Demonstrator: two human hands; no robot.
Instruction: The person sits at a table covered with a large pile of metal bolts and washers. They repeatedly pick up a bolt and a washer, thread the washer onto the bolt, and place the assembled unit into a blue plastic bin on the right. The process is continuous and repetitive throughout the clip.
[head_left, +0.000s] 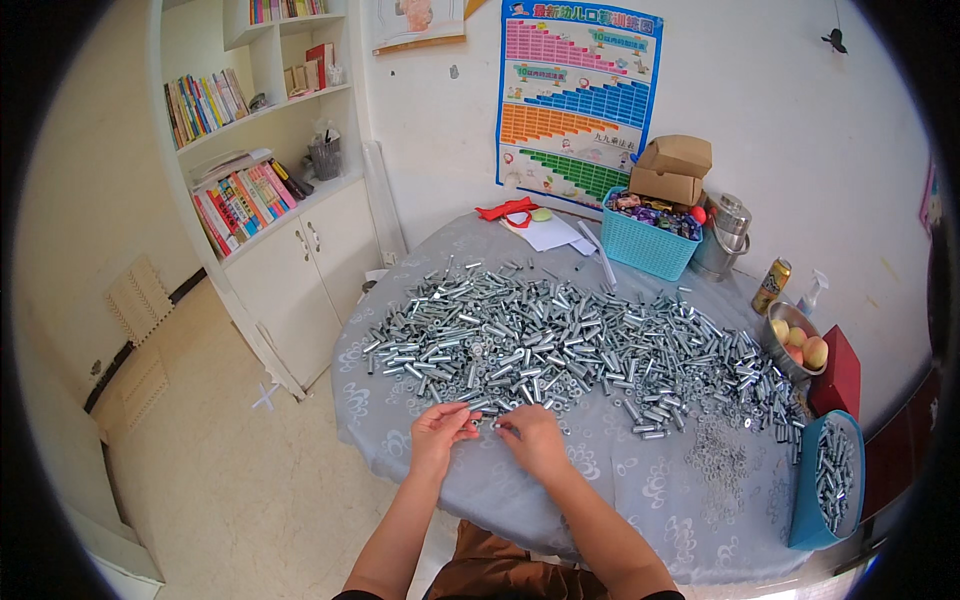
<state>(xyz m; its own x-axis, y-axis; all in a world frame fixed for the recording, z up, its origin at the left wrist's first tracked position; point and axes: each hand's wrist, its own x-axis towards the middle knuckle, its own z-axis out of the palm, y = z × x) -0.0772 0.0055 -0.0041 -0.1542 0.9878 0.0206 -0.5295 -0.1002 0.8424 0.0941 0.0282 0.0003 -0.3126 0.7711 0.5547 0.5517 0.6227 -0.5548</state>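
Note:
My left hand is at the front edge of a big heap of silvery bolts and metal sleeves, its thumb and fingers pinched together. A small metal part seems to be at its fingertips, too small to name. Just to its right, my right hand is also closed in a pinch, a tiny pale bit showing at the fingertips. The two hands are close together but apart, low over the grey patterned tablecloth. Small nuts and cylindrical sleeves lie right beyond my fingers.
Small washers are spread at the right. A blue bin with bolts stands at the right edge, near a red box and a metal bowl of peaches. Behind are a drink can, steel jug and turquoise basket.

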